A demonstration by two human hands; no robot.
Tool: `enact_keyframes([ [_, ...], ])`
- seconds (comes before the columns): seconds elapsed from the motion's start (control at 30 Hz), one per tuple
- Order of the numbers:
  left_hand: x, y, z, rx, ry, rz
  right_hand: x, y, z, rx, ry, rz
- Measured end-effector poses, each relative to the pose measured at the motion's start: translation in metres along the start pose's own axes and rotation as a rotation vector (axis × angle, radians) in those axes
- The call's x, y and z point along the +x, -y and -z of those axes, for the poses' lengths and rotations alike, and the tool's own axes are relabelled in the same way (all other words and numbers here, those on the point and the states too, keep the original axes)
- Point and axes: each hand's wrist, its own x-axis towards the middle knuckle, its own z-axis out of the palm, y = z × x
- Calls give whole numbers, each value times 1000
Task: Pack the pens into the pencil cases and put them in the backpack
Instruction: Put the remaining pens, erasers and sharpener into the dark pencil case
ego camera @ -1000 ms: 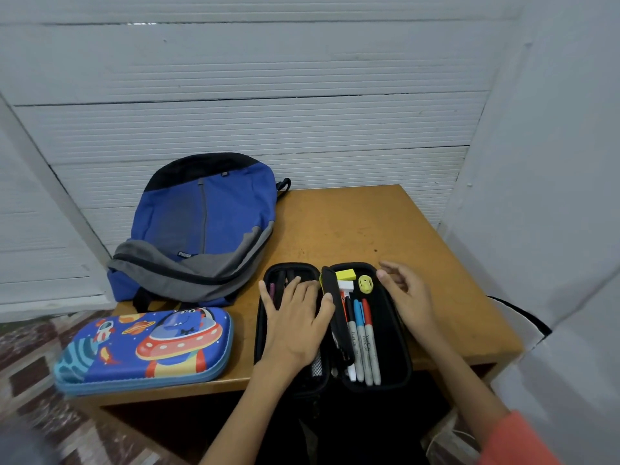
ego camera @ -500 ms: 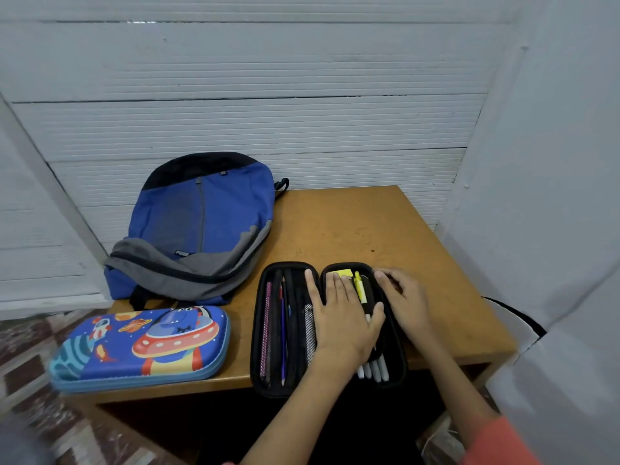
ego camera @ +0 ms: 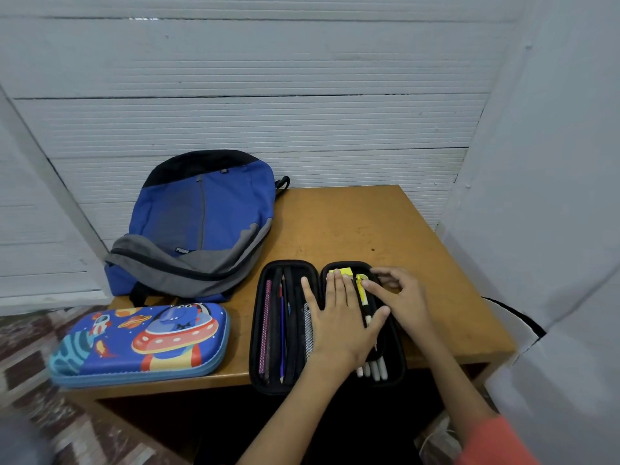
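Packing looks half done: black pencil case (ego camera: 256, 330) lies open at 6 o'clock on the table (ego camera: 352, 223), pens (ego camera: 266, 327) inside. Your left hand (ego camera: 339, 317) presses flat on it. Your right hand (ego camera: 402, 297) fingers the yellow pen (ego camera: 362, 293), grip unclear. Closing and loading the backpack (ego camera: 201, 223) at 10 o'clock remain.

A table (ego camera: 352, 223) fills the middle of the frame. The backpack (ego camera: 201, 223) lies at its back left, and in front of it, at lower left, lies the closed pencil case (ego camera: 141, 344). To the right, at lower centre, the open pencil case (ego camera: 255, 330) overhangs the front edge, with pens (ego camera: 266, 327) in both halves. The left hand (ego camera: 339, 323) lies on its right half, with the right hand (ego camera: 402, 297) just right of it.
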Motion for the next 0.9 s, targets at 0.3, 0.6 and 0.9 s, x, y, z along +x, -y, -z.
enact_keyframes([
  [0.3,-26,81,19,-180,0,170,1,0,0,-11,23,-28],
  [0.6,-38,112,17,-437,46,223,-1,3,1,-4,14,-21],
  [0.9,-9,113,22,-511,71,185,-2,-2,0,24,-164,-35],
])
